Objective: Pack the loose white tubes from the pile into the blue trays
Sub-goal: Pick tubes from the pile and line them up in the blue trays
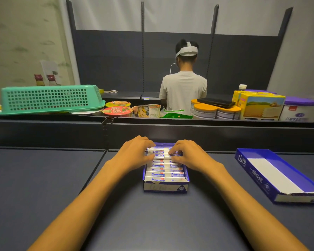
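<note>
A blue tray point(165, 187) stands in the middle of the dark shelf, filled with rows of white tubes point(164, 173) with blue labels. Both my hands are over its far half. My left hand point(134, 153) rests on the left side of the tubes with curled fingers. My right hand point(187, 153) pinches one white tube point(173, 155) at the middle of the far rows. A second blue tray point(277, 175) with a white floor lies empty at the right. No loose pile of tubes shows.
A dark divider wall point(207, 131) runs behind the tray. Beyond it sit a green basket point(49, 99), noodle cups point(117, 111), tins point(205, 111), a yellow box point(261, 107) and a purple-lidded tub point(299, 109). A person in a white shirt point(183, 87) stands with their back turned.
</note>
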Motion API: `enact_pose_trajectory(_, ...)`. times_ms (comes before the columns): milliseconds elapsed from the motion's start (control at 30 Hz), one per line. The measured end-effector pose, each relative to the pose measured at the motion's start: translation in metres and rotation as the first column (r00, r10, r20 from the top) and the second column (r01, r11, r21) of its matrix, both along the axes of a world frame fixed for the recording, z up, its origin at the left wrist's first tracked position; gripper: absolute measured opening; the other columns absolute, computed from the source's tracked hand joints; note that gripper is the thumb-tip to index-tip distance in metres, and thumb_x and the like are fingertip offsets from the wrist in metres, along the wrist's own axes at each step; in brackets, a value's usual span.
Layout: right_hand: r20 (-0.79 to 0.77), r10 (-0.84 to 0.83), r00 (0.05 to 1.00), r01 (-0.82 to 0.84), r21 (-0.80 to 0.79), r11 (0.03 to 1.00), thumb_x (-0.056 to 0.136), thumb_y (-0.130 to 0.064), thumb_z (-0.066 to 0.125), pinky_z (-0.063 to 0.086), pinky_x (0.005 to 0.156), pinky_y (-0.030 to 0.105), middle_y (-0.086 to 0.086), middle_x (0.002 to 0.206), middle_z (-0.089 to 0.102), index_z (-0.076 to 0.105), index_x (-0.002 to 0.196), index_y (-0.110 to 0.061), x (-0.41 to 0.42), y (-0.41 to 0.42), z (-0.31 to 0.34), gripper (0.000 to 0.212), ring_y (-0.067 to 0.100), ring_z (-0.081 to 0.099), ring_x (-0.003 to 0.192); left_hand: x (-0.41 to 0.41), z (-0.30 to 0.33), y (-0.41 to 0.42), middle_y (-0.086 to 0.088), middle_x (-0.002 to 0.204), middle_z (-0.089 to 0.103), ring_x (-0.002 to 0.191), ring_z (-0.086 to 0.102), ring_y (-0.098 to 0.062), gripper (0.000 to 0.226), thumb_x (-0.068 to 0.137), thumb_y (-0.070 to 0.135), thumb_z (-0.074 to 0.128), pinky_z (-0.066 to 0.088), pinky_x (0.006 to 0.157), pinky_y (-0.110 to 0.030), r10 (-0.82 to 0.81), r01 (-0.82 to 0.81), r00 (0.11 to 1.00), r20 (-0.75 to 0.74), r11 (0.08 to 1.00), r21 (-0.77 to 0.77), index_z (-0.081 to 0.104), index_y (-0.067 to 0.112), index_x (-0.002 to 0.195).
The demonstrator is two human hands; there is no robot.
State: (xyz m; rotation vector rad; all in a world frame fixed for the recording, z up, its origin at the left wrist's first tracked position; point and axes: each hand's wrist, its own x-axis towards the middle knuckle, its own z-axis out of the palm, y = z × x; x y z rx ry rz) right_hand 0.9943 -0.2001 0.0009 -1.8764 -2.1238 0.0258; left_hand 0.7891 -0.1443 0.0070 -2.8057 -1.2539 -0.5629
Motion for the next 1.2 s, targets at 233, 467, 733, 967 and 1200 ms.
enact_pose_trajectory(233, 0.029, 0.01, 1.0, -0.009, -0.025, 1.0, 0.09, -0.028, 0.066, 0.047, 0.089, 0.029, -0.001, 0.127, 0.058, 0.066, 0.123, -0.021, -0.002, 0.001, 0.002, 0.033, 0.015, 0.053, 0.111, -0.001, 0.0, -0.002, 0.005, 0.127, 0.057, 0.114, 0.051, -0.01, 0.044, 0.091, 0.04, 0.06, 0.039, 0.08, -0.021, -0.001, 0.001, 1.0, 0.013, 0.999, -0.039, 0.053, 0.025, 0.132)
enact_pose_trajectory(467, 0.031, 0.0, 1.0, 0.0, -0.005, 1.0, 0.09, -0.029, 0.066, 0.049, 0.085, 0.028, -0.001, 0.121, 0.06, 0.067, 0.121, -0.021, -0.003, -0.001, 0.001, 0.032, 0.014, 0.055, 0.107, -0.007, 0.004, -0.01, 0.005, 0.124, 0.058, 0.111, 0.051, -0.009, 0.042, 0.09, 0.04, 0.062, 0.037, 0.078, -0.021, 0.01, -0.008, 0.999, 0.035, 0.999, -0.045, 0.054, 0.025, 0.129)
enact_pose_trajectory(733, -0.05, 0.001, 0.999, 0.002, 0.069, 0.998, 0.092, -0.038, 0.062, 0.045, 0.098, 0.033, -0.005, 0.136, 0.049, 0.052, 0.132, -0.029, -0.005, -0.017, 0.008, 0.043, 0.013, 0.047, 0.123, -0.03, 0.006, -0.027, 0.004, 0.131, 0.055, 0.121, 0.048, -0.011, 0.05, 0.09, 0.047, 0.059, 0.042, 0.091, -0.026, 0.071, -0.071, 0.997, 0.023, 0.997, -0.014, 0.051, 0.024, 0.133)
enact_pose_trajectory(967, -0.089, 0.126, 0.988, -0.115, 0.116, 0.987, 0.092, -0.035, 0.061, 0.041, 0.1, 0.033, -0.005, 0.141, 0.046, 0.045, 0.137, -0.03, -0.043, -0.029, 0.018, 0.048, 0.013, 0.041, 0.128, -0.074, 0.007, -0.047, 0.003, 0.132, 0.054, 0.122, 0.047, -0.015, 0.048, 0.091, 0.045, 0.056, 0.045, 0.098, -0.035, 0.181, -0.18, 0.983, -0.032, 0.983, 0.039, 0.052, 0.025, 0.135)
enact_pose_trajectory(1200, -0.086, 0.208, 0.974, -0.2, 0.096, 0.975, 0.093, -0.037, 0.059, 0.036, 0.107, 0.034, -0.002, 0.146, 0.044, 0.043, 0.14, -0.027, -0.108, -0.04, 0.013, 0.051, 0.015, 0.037, 0.133, -0.144, 0.007, -0.075, 0.003, 0.132, 0.053, 0.123, 0.046, -0.017, 0.05, 0.09, 0.046, 0.056, 0.044, 0.094, -0.034, 0.269, -0.266, 0.962, -0.05, 0.962, 0.067, 0.051, 0.024, 0.135)
